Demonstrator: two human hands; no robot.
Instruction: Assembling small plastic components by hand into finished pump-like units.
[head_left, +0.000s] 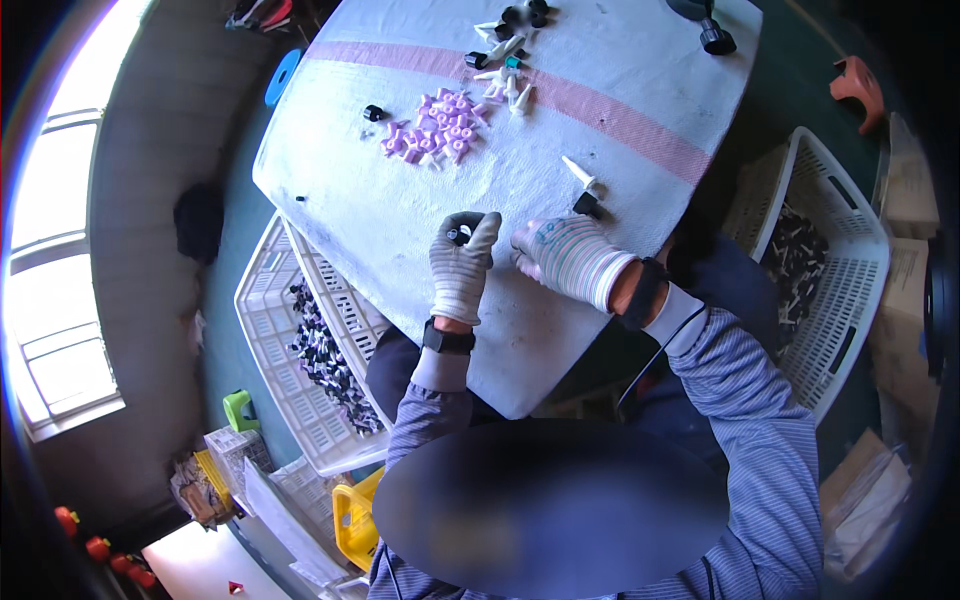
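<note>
Head: hands (460, 265) (572, 258) inside table edge (522, 403)

A window (60, 340) glared white along the left of the frame.
A dull grey wall (165, 150) surrounded it, a green floor (224, 335) spread beside the wall, and a pale-covered table (330, 150) with a pink band (625, 123) filled the upper middle.
</note>
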